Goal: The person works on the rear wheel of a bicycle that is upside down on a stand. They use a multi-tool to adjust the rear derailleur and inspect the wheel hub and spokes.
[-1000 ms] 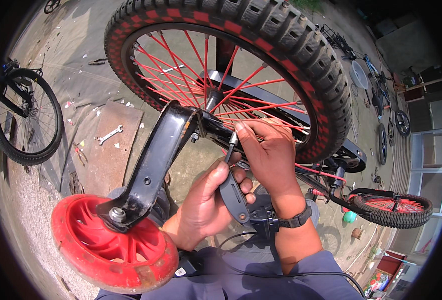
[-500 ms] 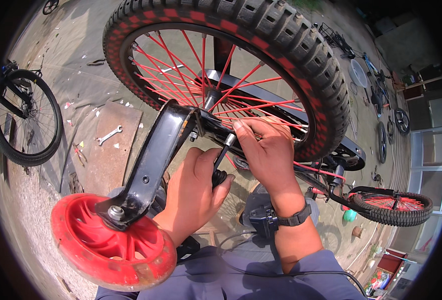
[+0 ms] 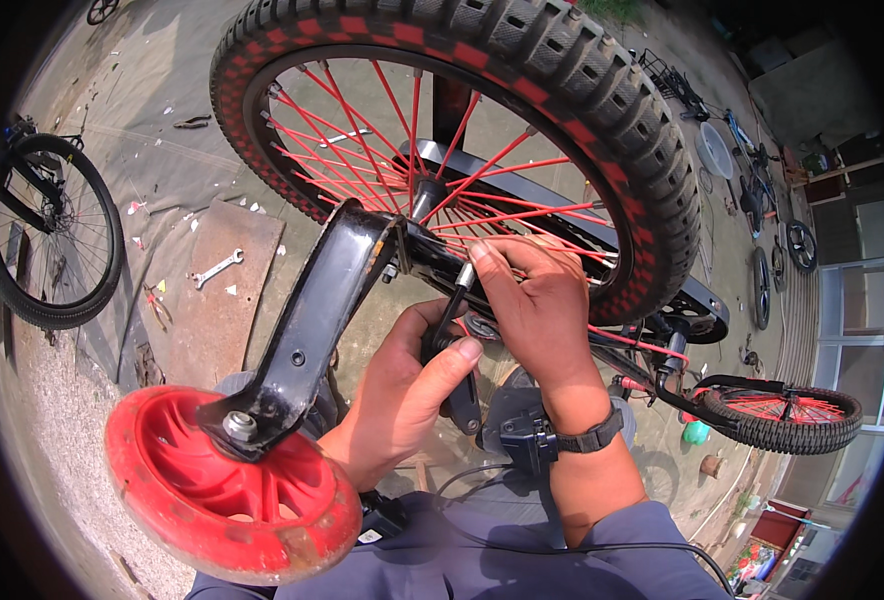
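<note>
Place: an outdoor bicycle repair yard.
Ground: bare concrete and gravel in sunlight.
Bikes: a small upturned bicycle (image 3: pixel 662 330) with red spokes, loose wheels (image 3: pixel 52 240) and more bicycles (image 3: pixel 762 190) standing about.
Tools: a spanner (image 3: pixel 217 268) lying beside a rusty metal plate (image 3: pixel 227 300).

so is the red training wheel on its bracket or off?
On. The red training wheel sits bolted at its hub to the lower end of the black bracket, whose upper end meets the rear wheel axle.
</note>
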Demonstrator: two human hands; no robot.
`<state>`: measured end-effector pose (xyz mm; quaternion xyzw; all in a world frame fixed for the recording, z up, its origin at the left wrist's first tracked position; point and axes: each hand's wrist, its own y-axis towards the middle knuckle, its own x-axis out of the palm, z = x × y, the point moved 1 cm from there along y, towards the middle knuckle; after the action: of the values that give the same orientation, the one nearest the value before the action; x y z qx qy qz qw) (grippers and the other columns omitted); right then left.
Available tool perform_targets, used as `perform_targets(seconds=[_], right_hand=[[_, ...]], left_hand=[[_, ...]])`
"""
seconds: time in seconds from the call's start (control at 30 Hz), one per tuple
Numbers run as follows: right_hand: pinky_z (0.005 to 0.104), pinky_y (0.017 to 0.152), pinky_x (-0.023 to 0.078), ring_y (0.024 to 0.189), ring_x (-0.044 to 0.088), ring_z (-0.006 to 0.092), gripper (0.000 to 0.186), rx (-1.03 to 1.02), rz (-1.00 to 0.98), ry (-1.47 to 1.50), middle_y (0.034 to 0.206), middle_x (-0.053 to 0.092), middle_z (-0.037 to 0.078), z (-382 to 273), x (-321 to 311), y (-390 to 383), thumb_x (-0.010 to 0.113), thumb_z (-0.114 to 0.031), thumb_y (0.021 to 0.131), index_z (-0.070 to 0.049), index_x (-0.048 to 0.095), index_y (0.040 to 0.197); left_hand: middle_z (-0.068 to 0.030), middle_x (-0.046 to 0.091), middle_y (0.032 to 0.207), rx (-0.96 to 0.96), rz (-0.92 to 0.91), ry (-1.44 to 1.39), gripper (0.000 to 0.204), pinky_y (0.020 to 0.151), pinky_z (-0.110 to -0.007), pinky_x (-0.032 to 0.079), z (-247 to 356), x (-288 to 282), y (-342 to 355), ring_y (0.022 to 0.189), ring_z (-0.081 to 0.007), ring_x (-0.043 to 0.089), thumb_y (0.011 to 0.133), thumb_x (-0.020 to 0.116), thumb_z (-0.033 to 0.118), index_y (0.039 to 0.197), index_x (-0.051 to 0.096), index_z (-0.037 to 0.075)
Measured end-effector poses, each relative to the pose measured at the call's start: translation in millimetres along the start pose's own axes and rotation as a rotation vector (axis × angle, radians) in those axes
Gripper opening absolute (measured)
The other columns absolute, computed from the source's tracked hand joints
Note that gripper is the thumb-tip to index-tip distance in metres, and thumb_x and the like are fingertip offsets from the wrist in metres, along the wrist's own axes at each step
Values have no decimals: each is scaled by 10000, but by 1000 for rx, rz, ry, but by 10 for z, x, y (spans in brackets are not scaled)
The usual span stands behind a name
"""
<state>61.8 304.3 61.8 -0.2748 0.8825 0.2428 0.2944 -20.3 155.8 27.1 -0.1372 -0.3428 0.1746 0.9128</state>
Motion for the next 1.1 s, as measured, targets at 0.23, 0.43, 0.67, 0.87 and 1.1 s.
perform_targets(seconds=[0.23,0.43,0.67,0.87,1.1], right_hand=[[370,732,526,755,705,284,213,3,5,2,820,746,130,25,19,-12,700,-205,963,-9,778,929],[357,749,526,771,704,280,207,9,-21,1,826,744,142,10,19,-2,705,-185,962,10,774,949],[352,751,525,769,705,279,210,7,-5,4,828,740,148,35,8,-13,706,-185,963,15,770,954],[349,744,525,763,703,271,206,-3,-6,-1,823,741,143,33,15,-13,706,-183,965,12,773,954],[379,699,517,710,699,284,227,-23,15,1,802,746,107,23,34,2,692,-240,965,-44,789,905]], left_hand=[[-51,587,1101,-57,-121,-598,529,834,-394,556,-152,54,55,981,-193,604,1044,659,332,1450,476,47],[-71,608,1119,69,-38,-24,531,815,-395,548,-22,29,64,932,-217,617,1003,717,309,1408,517,30],[-242,597,1098,442,134,1330,551,795,-455,541,240,-19,57,908,-432,643,880,782,211,1314,553,-42],[-133,612,1088,207,60,656,584,791,-351,535,102,-70,-43,909,-216,646,952,760,241,1370,497,-71],[-63,590,1077,35,-16,44,613,844,-337,536,33,24,-13,955,-171,610,1021,694,327,1438,437,-41]])
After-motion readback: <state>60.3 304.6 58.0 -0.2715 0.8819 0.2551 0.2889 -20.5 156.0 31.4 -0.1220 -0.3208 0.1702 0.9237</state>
